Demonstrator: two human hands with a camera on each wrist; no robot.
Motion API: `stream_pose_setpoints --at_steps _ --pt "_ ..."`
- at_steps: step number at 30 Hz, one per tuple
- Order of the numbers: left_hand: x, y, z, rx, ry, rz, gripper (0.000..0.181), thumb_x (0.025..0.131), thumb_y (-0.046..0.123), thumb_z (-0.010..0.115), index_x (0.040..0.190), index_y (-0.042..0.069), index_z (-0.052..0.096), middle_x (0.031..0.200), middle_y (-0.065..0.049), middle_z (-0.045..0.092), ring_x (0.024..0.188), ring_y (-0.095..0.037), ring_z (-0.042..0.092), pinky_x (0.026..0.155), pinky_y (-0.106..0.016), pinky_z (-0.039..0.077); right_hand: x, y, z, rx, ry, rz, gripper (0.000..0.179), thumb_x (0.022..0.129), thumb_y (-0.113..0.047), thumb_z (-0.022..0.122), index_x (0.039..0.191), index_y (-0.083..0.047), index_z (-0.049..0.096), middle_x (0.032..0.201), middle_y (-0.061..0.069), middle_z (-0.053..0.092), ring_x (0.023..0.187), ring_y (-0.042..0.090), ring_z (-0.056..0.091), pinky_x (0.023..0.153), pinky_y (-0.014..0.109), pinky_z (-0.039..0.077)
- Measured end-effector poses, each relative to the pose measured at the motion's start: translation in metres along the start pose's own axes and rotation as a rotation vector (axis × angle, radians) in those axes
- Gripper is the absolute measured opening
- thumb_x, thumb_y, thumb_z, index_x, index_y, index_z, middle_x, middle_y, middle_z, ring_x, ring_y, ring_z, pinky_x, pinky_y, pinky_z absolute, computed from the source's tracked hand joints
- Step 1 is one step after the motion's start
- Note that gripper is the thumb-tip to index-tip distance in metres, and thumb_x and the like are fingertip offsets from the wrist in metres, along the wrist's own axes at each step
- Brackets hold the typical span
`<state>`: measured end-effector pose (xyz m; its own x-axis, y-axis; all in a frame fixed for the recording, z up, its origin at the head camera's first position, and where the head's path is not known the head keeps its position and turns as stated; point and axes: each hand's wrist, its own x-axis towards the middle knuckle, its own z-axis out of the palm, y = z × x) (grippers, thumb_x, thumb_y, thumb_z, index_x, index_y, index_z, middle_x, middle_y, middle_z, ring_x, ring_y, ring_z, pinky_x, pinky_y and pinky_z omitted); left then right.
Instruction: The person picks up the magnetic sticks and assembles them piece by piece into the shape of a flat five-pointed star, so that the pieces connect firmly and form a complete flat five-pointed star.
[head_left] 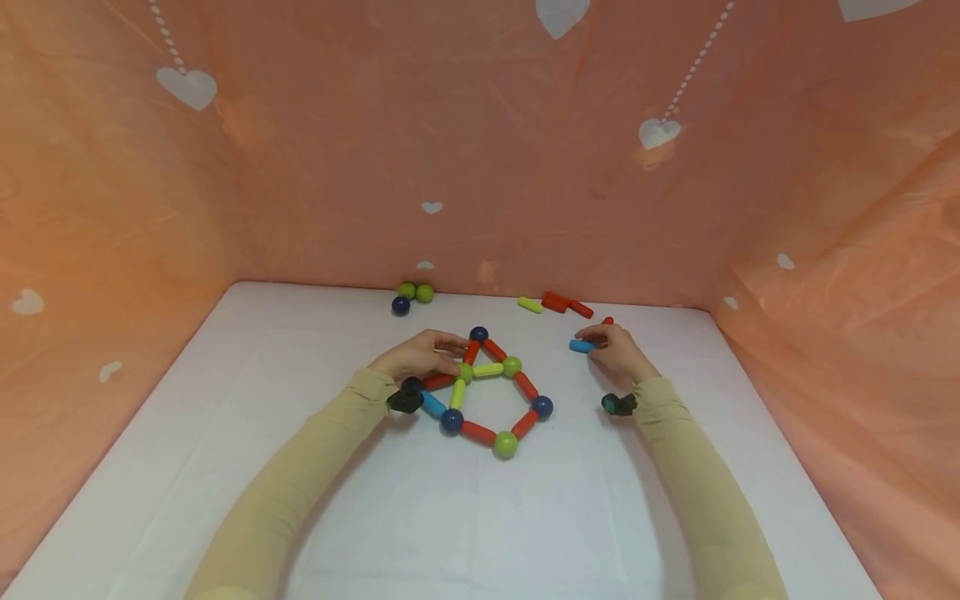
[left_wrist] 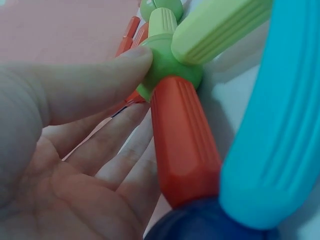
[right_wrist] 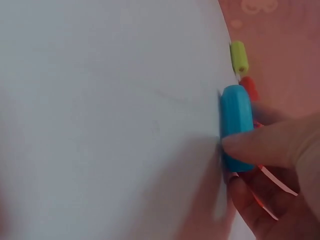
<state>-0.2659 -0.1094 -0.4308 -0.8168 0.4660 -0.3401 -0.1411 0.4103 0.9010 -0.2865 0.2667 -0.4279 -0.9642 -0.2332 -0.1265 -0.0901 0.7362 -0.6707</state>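
A frame of magnetic building rods and balls (head_left: 477, 432) lies on the white table, with red, yellow-green and blue rods joined by green and dark blue balls. My left hand (head_left: 422, 357) is at its upper left, holding a green ball (left_wrist: 172, 62) with the thumb pressed on its side. The other fingers reach behind the ball, partly hidden. A red rod (left_wrist: 182, 140) runs from that ball to a dark blue ball (left_wrist: 200, 222), beside a blue rod (left_wrist: 275, 120). Off to the right, my right hand (head_left: 617, 348) pinches a loose blue magnetic rod (right_wrist: 236, 125), its thumb across it.
Two loose green balls (head_left: 425, 293) and a dark blue ball (head_left: 401, 306) sit at the table's back edge. Further right there lie a yellow-green rod (head_left: 529, 305) and several red rods (head_left: 555, 302). Orange cloth (head_left: 480, 167) with white hearts encloses the back and sides.
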Motion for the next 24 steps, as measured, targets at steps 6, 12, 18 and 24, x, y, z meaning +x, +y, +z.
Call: stream_pose_setpoints --at_steps 6,12,18,24 --pt "0.002 0.000 -0.001 0.035 -0.001 0.014 0.052 0.094 0.009 0.068 0.144 0.008 0.055 0.150 -0.014 0.053 0.142 -0.032 0.048 0.121 -0.045 0.039 -0.004 -0.006 0.005 -0.010 -0.037 -0.060 0.034 0.097 0.000 0.060 0.131 0.001 0.064 0.135 0.023 0.062 0.124 0.040 0.054 0.110 0.055 0.048" --pt "0.003 0.001 -0.002 0.069 0.004 0.043 0.052 0.095 0.007 0.066 0.145 0.006 0.053 0.149 -0.016 0.055 0.141 -0.033 0.049 0.120 -0.045 0.040 -0.006 -0.024 0.017 -0.006 -0.080 -0.133 0.032 0.096 0.000 0.061 0.127 -0.002 0.067 0.127 0.018 0.068 0.120 0.035 0.060 0.108 0.052 0.051" --pt "0.006 0.000 -0.005 0.135 0.053 0.086 0.049 0.096 0.008 0.065 0.144 0.003 0.053 0.141 -0.018 0.062 0.134 -0.033 0.056 0.119 -0.047 0.041 -0.006 -0.043 0.032 -0.015 -0.115 -0.192 0.030 0.095 0.000 0.063 0.124 -0.003 0.069 0.124 0.016 0.070 0.118 0.033 0.062 0.106 0.051 0.052" --pt "0.004 0.002 -0.007 0.138 0.086 0.099 0.046 0.096 0.007 0.067 0.140 0.001 0.056 0.135 -0.020 0.066 0.127 -0.033 0.062 0.116 -0.045 0.045 -0.003 -0.053 0.044 -0.023 -0.116 -0.211 0.029 0.095 0.003 0.062 0.123 -0.003 0.070 0.123 0.015 0.070 0.117 0.032 0.062 0.107 0.051 0.051"
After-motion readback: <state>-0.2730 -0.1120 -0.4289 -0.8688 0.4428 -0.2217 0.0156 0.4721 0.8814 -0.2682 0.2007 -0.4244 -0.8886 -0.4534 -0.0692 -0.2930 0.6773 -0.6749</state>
